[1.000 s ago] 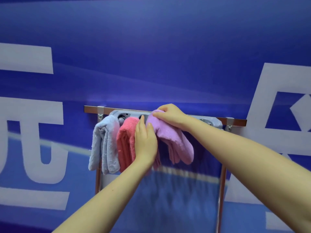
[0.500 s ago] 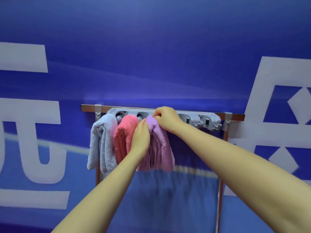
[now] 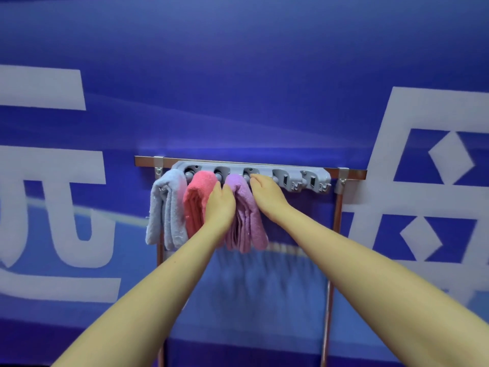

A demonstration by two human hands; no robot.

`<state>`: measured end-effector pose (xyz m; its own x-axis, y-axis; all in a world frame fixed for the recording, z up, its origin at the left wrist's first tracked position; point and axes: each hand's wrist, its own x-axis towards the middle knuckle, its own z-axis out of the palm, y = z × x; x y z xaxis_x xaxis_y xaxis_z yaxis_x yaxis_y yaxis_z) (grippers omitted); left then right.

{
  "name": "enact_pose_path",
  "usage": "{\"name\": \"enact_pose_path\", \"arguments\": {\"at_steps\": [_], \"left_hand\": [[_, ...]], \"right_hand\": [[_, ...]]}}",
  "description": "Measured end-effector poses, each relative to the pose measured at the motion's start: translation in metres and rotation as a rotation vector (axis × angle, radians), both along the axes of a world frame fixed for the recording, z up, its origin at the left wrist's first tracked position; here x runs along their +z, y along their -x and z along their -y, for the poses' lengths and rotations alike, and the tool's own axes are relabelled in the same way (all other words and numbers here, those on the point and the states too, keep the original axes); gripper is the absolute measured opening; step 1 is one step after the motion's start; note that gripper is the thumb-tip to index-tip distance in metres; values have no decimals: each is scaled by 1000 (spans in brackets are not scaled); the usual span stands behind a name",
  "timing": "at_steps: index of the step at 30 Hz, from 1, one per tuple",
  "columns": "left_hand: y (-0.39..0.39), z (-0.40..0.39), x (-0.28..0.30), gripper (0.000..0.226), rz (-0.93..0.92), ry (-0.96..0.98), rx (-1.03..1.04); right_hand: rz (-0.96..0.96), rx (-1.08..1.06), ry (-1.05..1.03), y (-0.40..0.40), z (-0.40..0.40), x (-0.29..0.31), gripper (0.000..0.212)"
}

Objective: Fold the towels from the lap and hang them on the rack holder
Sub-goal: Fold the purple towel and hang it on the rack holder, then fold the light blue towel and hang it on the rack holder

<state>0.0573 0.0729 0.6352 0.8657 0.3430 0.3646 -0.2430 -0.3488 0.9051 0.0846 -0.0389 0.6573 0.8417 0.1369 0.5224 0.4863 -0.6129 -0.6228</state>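
Note:
Three folded towels hang side by side from the grey rack holder [image 3: 296, 174]: a light blue towel [image 3: 165, 210] at the left, a pink towel [image 3: 197, 200] in the middle and a purple towel [image 3: 247, 215] at the right. My left hand [image 3: 219, 205] lies flat between the pink and purple towels, fingers together and pointing up. My right hand [image 3: 267, 194] rests with straight fingers against the right side of the purple towel, fingertips at the holder's third clip. Neither hand grips anything. The holder's two right-hand clips carry nothing.
The holder is fixed to a metal bar [image 3: 352, 172] on a frame with two upright legs [image 3: 330, 287]. Behind it is a blue wall [image 3: 238, 75] with large white characters. A blue cloth panel [image 3: 264, 300] hangs below the towels.
The purple towel swung from slanting right to hanging straight on the third clip. My right hand let go of its top and flattened beside it. My left hand stayed between pink and purple.

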Motion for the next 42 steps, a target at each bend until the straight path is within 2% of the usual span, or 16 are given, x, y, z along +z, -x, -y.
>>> {"name": "enact_pose_path", "arguments": {"at_steps": [3, 5, 7, 10, 14, 17, 21, 24, 30, 37, 42], "left_hand": [[23, 0, 2, 31, 37, -34, 36], [46, 1, 5, 36, 71, -8, 18], [70, 3, 8, 53, 87, 43, -35], [101, 11, 2, 49, 57, 137, -120], [149, 20, -22, 43, 42, 85, -174], [184, 20, -53, 41, -27, 114, -209], [223, 21, -104, 40, -247, 175, -274], [239, 23, -151, 39, -415, 153, -339], [253, 32, -279, 40, -711, 126, -351], [246, 17, -401, 39, -913, 142, -301], [229, 9, -466, 32, -1013, 35, -280]], "right_hand": [[27, -45, -84, 25, 11, -8, 36], [43, -43, -124, 43, 18, -14, 35], [52, -39, -177, 65, 25, -18, 32], [60, -22, -251, 101, 34, -26, 24], [-29, 22, -370, 149, 41, -48, 23], [-139, 44, -433, 190, 46, -79, 26], [-304, 53, -441, 237, 56, -139, 27], [-408, 25, -445, 258, 64, -187, 29], [-631, -96, -493, 270, 82, -300, 32], [-913, -209, -447, 279, 94, -434, 34], [-1103, -278, -382, 277, 96, -515, 33]]}}
